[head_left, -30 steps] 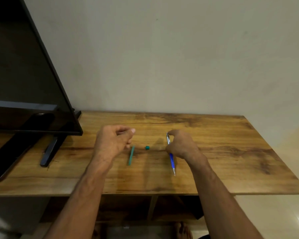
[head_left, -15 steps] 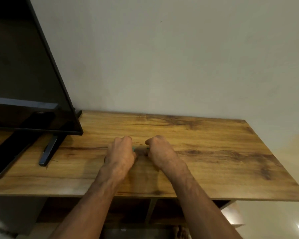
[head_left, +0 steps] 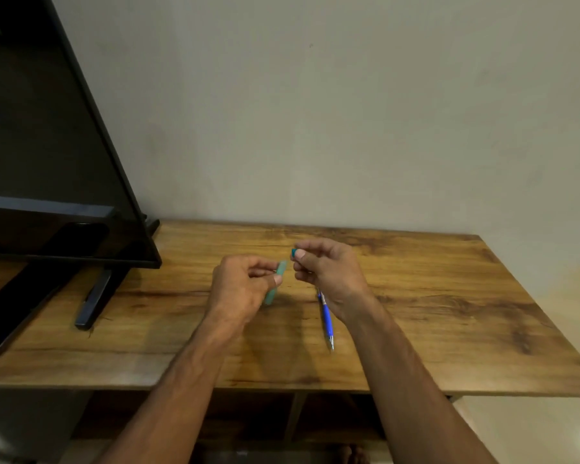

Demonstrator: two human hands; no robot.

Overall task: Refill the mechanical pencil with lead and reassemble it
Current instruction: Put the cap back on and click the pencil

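Note:
My left hand (head_left: 241, 286) grips a slim teal lead case (head_left: 275, 285), held tilted just above the wooden table (head_left: 449, 296). Between thumb and fingers, my right hand (head_left: 329, 272) pinches the case's small teal cap (head_left: 294, 252), a short way up and to the right of the case's top end. The blue mechanical pencil (head_left: 326, 319) lies on the table below my right hand, with its metal tip toward me. Its upper end is hidden behind that hand.
A black television (head_left: 47, 162) stands at the left on a dark foot (head_left: 92, 303). The plain wall runs along the table's back edge. The table's front edge is close to me, with open shelves beneath.
The teal case and its cap lay on the table a second ago. Both hands dropped onto them, then lifted; the left now holds the case, the right the cap. The pencil lies on the table.

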